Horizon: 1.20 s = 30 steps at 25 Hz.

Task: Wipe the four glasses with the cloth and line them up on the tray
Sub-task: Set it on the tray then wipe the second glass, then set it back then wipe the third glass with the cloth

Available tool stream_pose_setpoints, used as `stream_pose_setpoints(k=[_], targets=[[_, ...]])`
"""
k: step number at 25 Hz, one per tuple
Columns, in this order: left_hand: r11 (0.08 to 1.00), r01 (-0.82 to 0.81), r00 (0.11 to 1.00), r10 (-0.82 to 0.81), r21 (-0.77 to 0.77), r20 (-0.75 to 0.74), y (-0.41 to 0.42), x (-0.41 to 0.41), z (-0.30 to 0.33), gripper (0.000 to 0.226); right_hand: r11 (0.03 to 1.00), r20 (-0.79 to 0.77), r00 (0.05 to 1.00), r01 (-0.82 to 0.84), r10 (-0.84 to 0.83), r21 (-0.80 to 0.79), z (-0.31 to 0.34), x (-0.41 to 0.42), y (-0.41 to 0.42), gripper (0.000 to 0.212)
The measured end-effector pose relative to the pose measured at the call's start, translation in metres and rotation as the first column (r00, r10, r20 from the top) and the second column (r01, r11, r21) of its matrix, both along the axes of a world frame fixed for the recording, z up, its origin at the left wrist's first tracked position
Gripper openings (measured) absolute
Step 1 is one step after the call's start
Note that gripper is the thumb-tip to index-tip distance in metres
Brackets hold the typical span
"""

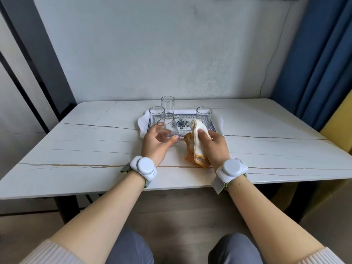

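My left hand (155, 144) grips a clear glass (168, 130), tilted with its mouth toward me, just above the table in front of the tray. My right hand (214, 147) holds a white cloth with an orange hem (198, 143) beside that glass, a small gap between them. The white tray with a blue patterned centre (213, 126) lies mid-table. A second glass (203, 116) stands upright at the tray's right. A third glass (156, 115) stands at its left. The fourth glass (167, 105) stands behind the third, at or just past the tray's far edge.
The white marble-look table (95, 149) runs up to a pale wall. A blue curtain (314, 63) hangs at the right, with a yellow chair (339, 126) below it. My knees (131, 250) show under the near table edge.
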State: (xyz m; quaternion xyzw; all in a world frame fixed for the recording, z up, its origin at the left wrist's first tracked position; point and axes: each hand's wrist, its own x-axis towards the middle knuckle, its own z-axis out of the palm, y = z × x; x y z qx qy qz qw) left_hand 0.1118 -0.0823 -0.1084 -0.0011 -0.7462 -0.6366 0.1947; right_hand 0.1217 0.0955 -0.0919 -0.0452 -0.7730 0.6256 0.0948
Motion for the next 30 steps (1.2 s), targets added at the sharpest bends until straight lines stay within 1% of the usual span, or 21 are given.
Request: stream_pose_setpoints(k=[2,4,7,11,16,18,21,23,28,30], targets=[[0.996,-0.008,1.000,0.010,-0.085,0.020,0.010,-0.010,0.003,0.056,0.999,-0.021,0.999,0.043,-0.043,0.013,0.003,-0.001,0.014,0.042],[0.983,-0.049,0.998,0.054,-0.178,0.024,0.022,-0.023,0.006,0.055,0.997,-0.019,0.997,0.077,-0.077,0.026,0.000,-0.005,0.026,0.043],[0.959,-0.099,0.992,0.115,-0.264,0.045,0.035,-0.040,0.012,0.054,0.996,-0.025,0.997,0.079,-0.079,0.029,-0.005,-0.009,0.036,0.045],[0.933,-0.128,0.985,0.160,-0.337,0.070,0.044,-0.061,0.013,0.052,0.997,-0.037,0.997,0.071,-0.070,0.032,-0.014,-0.014,0.040,0.043],[0.892,-0.140,0.985,0.168,-0.431,0.029,0.048,-0.081,0.012,0.052,0.998,-0.045,0.997,0.068,-0.067,0.015,-0.015,-0.017,0.043,0.037],[0.871,-0.152,0.981,0.189,-0.467,0.034,0.051,-0.086,0.015,0.056,0.997,-0.052,0.996,0.071,-0.069,0.032,-0.014,-0.017,0.042,0.035],[0.889,-0.190,0.973,0.227,-0.417,0.041,0.056,-0.088,0.018,0.063,0.996,-0.055,0.995,0.080,-0.077,0.039,-0.015,-0.017,0.042,0.033],[0.906,-0.212,0.966,0.250,-0.367,0.060,0.060,-0.086,0.015,0.061,0.996,-0.056,0.995,0.080,-0.078,0.041,-0.014,-0.017,0.043,0.032],[0.935,-0.235,0.956,0.271,-0.265,0.108,0.061,-0.069,0.013,0.029,0.994,-0.064,0.995,0.079,-0.074,0.079,-0.015,-0.015,0.041,0.040],[0.960,-0.221,0.954,0.249,-0.173,0.165,0.062,-0.067,0.011,0.022,0.993,-0.067,0.995,0.082,-0.077,0.083,-0.016,-0.015,0.041,0.041]])
